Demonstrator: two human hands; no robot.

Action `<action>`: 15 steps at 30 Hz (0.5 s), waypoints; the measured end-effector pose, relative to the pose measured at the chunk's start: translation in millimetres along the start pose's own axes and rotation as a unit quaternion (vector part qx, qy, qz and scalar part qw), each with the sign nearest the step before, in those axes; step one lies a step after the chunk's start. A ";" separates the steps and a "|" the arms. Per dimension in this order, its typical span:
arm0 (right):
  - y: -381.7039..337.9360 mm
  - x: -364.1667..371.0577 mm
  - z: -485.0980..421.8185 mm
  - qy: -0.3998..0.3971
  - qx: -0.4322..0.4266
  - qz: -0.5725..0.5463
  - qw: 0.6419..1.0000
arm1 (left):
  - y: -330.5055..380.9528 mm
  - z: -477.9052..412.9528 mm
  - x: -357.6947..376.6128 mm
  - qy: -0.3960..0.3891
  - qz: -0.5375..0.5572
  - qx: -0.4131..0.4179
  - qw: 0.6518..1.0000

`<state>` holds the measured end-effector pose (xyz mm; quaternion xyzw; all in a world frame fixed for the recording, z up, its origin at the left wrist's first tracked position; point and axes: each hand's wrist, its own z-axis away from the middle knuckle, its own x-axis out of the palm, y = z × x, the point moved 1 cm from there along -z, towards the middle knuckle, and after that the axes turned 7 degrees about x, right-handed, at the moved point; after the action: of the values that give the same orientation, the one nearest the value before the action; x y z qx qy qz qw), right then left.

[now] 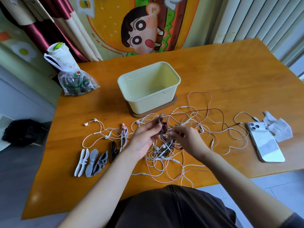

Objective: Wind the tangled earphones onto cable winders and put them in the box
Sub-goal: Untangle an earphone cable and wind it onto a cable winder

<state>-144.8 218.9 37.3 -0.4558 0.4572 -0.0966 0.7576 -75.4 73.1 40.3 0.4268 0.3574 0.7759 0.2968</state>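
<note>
A heap of tangled earphones (189,122), white, pink and dark red, spreads over the wooden table (222,76) in front of me. My left hand (144,137) holds a grey cable winder (162,124) upright above the heap, with dark red cable wrapped around its middle. My right hand (185,137) pinches that dark red cable just right of the winder. A pale yellow box (148,86) stands open behind my hands; I see nothing in it. Spare winders (92,160), white, grey and black, lie in a row at the left.
A white phone (264,142) lies face down at the right, beside crumpled white tissue (278,127). A plastic bag (77,83) and a paper cup (59,55) stand at the back left corner. The box sits on a brown lid (174,101).
</note>
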 end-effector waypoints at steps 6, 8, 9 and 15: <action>3.5 18.7 5.4 0.010 -0.035 0.055 0.998 | -6.9 -2.1 -1.5 0.099 0.072 -0.007 0.993; 3.3 18.3 4.2 0.005 -0.033 0.053 0.998 | -8.4 -2.9 -1.6 0.109 0.099 -0.019 0.989; 3.2 17.4 3.7 0.002 -0.031 0.050 0.998 | -8.9 -3.0 -0.6 0.110 0.116 -0.028 0.987; 3.7 14.3 4.3 -0.010 -0.029 0.042 0.999 | -6.2 -8.3 4.3 0.110 0.127 -0.012 0.986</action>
<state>-134.4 215.5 26.4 -0.4591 0.4711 -0.0472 0.7517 -83.7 77.4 34.1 0.3769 0.3212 0.8539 0.1600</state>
